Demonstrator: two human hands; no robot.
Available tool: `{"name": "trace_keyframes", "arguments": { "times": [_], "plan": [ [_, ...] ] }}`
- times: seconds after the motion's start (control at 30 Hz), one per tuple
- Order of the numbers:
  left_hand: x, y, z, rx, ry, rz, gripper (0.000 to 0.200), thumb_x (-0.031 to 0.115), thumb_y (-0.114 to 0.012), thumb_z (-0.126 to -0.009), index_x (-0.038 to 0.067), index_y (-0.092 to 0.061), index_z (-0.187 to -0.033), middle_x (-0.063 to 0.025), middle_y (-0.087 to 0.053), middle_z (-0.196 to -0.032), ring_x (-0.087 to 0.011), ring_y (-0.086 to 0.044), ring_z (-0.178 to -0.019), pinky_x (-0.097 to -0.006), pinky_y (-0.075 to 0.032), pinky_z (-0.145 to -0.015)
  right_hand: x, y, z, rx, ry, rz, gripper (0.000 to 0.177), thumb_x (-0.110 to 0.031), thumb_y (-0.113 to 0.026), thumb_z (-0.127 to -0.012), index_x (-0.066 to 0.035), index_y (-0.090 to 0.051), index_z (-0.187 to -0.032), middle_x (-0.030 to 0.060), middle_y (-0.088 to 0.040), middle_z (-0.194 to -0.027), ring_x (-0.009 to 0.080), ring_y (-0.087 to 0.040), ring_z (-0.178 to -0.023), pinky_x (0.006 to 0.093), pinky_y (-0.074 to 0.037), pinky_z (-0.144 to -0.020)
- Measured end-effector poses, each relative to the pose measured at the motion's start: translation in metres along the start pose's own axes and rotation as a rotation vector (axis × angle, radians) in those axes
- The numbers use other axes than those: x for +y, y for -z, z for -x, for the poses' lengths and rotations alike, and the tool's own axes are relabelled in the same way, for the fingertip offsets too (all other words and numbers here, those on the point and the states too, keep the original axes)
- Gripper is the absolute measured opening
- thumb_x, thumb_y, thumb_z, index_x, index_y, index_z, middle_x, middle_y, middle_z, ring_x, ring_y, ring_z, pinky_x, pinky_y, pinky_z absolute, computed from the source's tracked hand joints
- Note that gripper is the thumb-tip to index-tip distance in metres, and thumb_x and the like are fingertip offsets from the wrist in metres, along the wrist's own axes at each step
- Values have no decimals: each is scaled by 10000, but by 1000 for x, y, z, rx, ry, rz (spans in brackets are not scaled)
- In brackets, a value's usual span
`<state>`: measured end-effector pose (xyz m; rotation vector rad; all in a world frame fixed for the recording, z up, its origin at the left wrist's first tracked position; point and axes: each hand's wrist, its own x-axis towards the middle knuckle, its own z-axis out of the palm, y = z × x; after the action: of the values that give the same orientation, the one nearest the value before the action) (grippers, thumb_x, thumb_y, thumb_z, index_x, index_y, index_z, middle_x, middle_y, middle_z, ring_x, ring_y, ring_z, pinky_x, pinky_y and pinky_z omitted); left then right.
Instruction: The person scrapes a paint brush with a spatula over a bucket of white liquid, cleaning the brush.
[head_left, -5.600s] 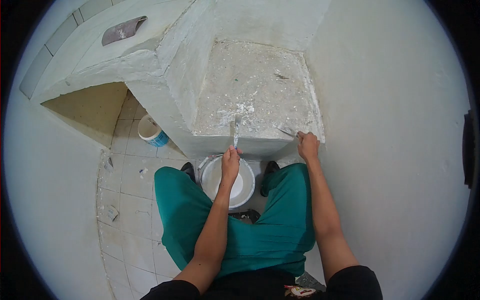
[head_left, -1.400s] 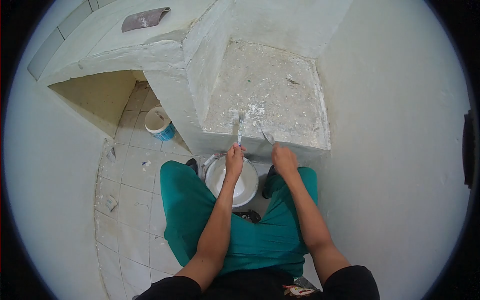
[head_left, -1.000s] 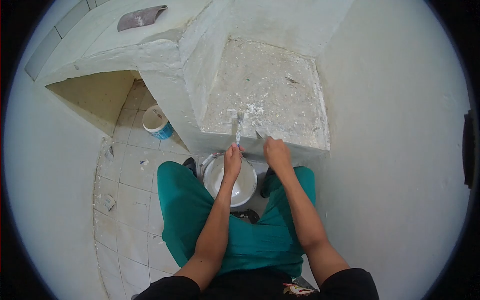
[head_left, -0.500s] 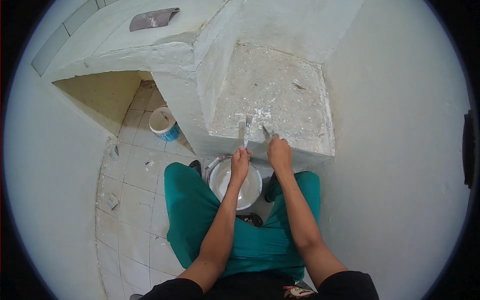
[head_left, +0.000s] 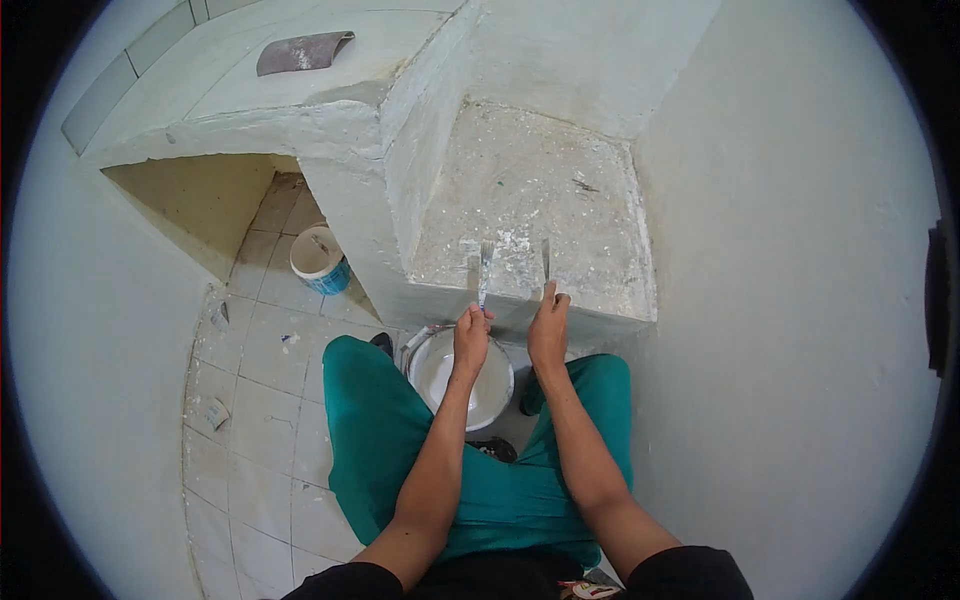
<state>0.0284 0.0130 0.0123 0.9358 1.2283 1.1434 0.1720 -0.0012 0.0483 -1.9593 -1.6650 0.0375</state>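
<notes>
My left hand is closed round the handle of a paintbrush, its bristles pointing away from me over the front part of a rough concrete ledge. Beside it, my right hand grips a narrow scraper, index finger laid along it. The blade points away from me, its face turned mostly edge-on. White flakes are scattered on the ledge between and beyond the two tools. Below my hands, between my knees, stands a white bucket with pale contents.
A smaller white and blue bucket stands on the tiled floor by the opening under the counter. A curved brownish piece lies on the counter top. Walls rise close on the right and behind the ledge. Debris dots the floor.
My right hand has turned the scraper from slanting left to pointing nearly straight away from me. The paintbrush stays in my left hand. The view has shifted slightly.
</notes>
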Motion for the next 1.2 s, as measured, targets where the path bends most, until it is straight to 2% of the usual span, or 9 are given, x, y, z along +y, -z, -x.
{"name": "trace_keyframes", "arguments": {
  "times": [0.13, 0.33, 0.43, 0.53, 0.63, 0.77, 0.83, 1.03, 1.2],
  "plan": [
    [0, -4, 6, -21, 37, 33, 503, 405, -330, -1023, 13, -592, -847, 0, -462, -631, -97, -441, -585, -269, -363, -545, 1, 6, 8, -92, -64, -33, 603, 95, -475, -829, 36, -315, -1407, 254, -437, -1053, 420, -538, -912, 462, -464, -769],
    [-2, -7, 6, -42, 35, 52, 492, 397, -329, -1026, 17, -586, -848, 5, -455, -629, -88, -430, -564, -265, -356, -525, 0, 16, 5, -29, -66, -80, 601, 79, -505, -815, 30, -348, -1393, 228, -446, -1055, 403, -544, -897, 452, -468, -755],
    [-1, -7, 9, -26, 30, 71, 494, 390, -329, -1026, 13, -590, -843, -1, -464, -627, -96, -436, -561, -270, -359, -523, 5, 11, 8, -105, -75, 37, 609, 63, -524, -811, 19, -352, -1393, 227, -455, -1046, 409, -546, -890, 456, -468, -750],
    [-2, -7, 6, -17, 20, -9, 500, 393, -329, -1026, 11, -592, -840, -8, -474, -624, -103, -445, -564, -277, -364, -526, 6, 12, 7, -45, -86, -87, 488, 50, -496, -855, 11, -418, -1335, 240, -472, -1004, 420, -554, -864, 473, -460, -736],
    [-6, -8, 8, -19, -51, 3, 473, 442, -339, -1022, 49, -568, -891, 59, -382, -610, -37, -354, -503, -212, -273, -424, -1, 22, 3, -62, -118, -53, 439, -20, -509, -865, 36, -444, -1295, 252, -487, -1017, 439, -556, -921, 477, -465, -750],
    [-8, -4, 4, -26, -31, 25, 469, 434, -342, -1023, 48, -572, -890, 58, -382, -608, -38, -358, -504, -209, -285, -437, -31, 53, 1, -57, -214, -130, 250, -146, -444, -937, 39, -521, -1086, 288, -567, -907, 467, -587, -842, 519, -463, -712],
    [-5, -6, 5, -25, -35, 48, 468, 431, -342, -1024, 48, -573, -887, 57, -383, -607, -40, -361, -504, -210, -291, -443, -31, 47, 5, -143, -143, -124, 245, -188, -415, -957, 25, -529, -993, 300, -598, -834, 477, -600, -795, 543, -464, -691],
    [-9, -5, 2, -12, -40, 74, 475, 432, -341, -1024, 42, -571, -882, 57, -383, -611, -46, -359, -510, -223, -295, -448, -50, 17, 5, -321, -160, -70, 244, -185, -448, -930, 45, -526, -952, 325, -612, -806, 477, -623, -807, 564, -487, -690],
    [2, -1, 4, -5, -29, 94, 473, 426, -337, -1026, 40, -574, -889, 56, -387, -615, -47, -364, -512, -228, -296, -449, -50, -2, -21, -254, -176, -35, 280, -196, -454, -922, 68, -527, -976, 327, -619, -816, 483, -624, -814, 556, -497, -704]
  ]
}}
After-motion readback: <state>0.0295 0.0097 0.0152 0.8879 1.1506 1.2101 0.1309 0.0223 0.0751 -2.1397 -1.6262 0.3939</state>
